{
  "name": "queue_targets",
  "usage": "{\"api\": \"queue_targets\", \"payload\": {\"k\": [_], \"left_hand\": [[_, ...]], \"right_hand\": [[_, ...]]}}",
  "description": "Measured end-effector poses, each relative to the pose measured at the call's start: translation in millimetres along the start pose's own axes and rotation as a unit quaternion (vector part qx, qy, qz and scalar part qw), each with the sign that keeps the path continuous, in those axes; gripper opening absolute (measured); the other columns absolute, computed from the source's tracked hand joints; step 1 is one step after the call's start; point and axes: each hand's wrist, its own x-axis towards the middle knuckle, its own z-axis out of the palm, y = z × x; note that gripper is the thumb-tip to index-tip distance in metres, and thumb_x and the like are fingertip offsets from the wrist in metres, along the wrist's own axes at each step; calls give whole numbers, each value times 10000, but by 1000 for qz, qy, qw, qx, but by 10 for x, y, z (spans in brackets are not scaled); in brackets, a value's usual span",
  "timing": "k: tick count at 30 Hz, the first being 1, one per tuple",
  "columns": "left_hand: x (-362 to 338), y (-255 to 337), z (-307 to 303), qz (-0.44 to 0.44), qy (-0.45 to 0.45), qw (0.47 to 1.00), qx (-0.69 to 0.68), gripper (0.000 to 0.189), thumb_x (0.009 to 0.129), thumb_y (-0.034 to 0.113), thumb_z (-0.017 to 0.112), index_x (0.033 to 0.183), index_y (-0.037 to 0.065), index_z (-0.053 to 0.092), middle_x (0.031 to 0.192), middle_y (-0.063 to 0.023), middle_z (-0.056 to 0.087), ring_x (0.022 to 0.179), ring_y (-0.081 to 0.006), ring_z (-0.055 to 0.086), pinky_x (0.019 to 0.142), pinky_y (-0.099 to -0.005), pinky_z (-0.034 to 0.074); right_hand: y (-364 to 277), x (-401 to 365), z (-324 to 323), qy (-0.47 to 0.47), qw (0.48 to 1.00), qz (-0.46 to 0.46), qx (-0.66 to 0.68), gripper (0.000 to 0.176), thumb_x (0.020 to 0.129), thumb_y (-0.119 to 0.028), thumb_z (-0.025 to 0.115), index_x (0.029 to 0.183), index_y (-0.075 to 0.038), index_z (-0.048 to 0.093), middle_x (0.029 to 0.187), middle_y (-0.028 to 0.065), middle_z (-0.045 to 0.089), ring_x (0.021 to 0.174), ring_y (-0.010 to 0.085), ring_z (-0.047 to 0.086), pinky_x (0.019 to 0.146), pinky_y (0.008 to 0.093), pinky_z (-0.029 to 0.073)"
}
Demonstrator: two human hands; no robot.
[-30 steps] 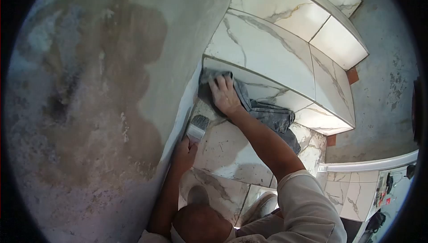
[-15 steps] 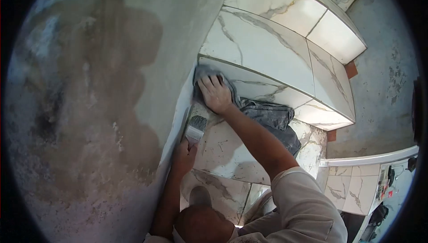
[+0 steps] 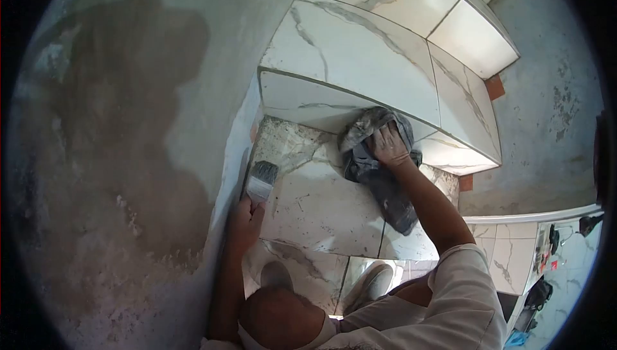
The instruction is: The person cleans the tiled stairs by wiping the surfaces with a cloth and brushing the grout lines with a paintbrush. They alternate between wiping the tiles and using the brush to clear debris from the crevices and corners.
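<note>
My left hand [image 3: 244, 225], low beside the wall, is closed around the handle of a wide paintbrush [image 3: 261, 186]. The brush's dark bristles point up and away, above the dusty tiled step tread [image 3: 321, 212]. My right hand [image 3: 390, 144] presses on a bunched dark grey rag [image 3: 400, 205], its fingers partly sunk in the folds. The rag lies against the marble-patterned riser [image 3: 302, 96], and one end hangs down across the tread. Dirt and pale smears mark the tread's inner corner.
A rough plastered wall [image 3: 128, 189] rises close on the left, with my shadow on it. More tiled steps [image 3: 360, 35] climb ahead. My shoes [image 3: 379, 280] stand on the lower step. Dark bags [image 3: 541, 295] and small items lie far right.
My right hand has moved right along the riser with the rag, away from the wall corner, uncovering that corner. The brush stays in my left hand; the view has shifted slightly.
</note>
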Motion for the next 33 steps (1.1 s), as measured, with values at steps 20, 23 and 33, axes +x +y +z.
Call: {"api": "queue_targets", "payload": {"k": [20,23,33], "left_hand": [[-27,99,-69,-3,-29,998,47,170,908,139,581,938,-28,563,681,-96,537,621,-187,491,606,-360,415],[-11,153,-27,-16,-20,1000,-8,175,904,143,584,937,-29,568,679,-103,559,618,-190,502,602,-371,417],[-72,204,-121,-15,-131,991,35,267,927,227,602,1023,-22,584,741,-35,560,684,-123,496,628,-304,424]], "right_hand": [[-837,1447,570,-285,872,-36,395,584,915,-72,349,1483,27,256,1594,103,180,1455,273,212,1210,368,158],[-1048,1418,623,-293,812,58,502,576,929,-62,341,1495,-4,249,1591,112,188,1448,235,237,1199,340,199],[-1259,1045,527,-199,862,112,453,501,891,-88,451,1388,-26,446,1430,185,452,1195,359,552,1012,396,454]]}}
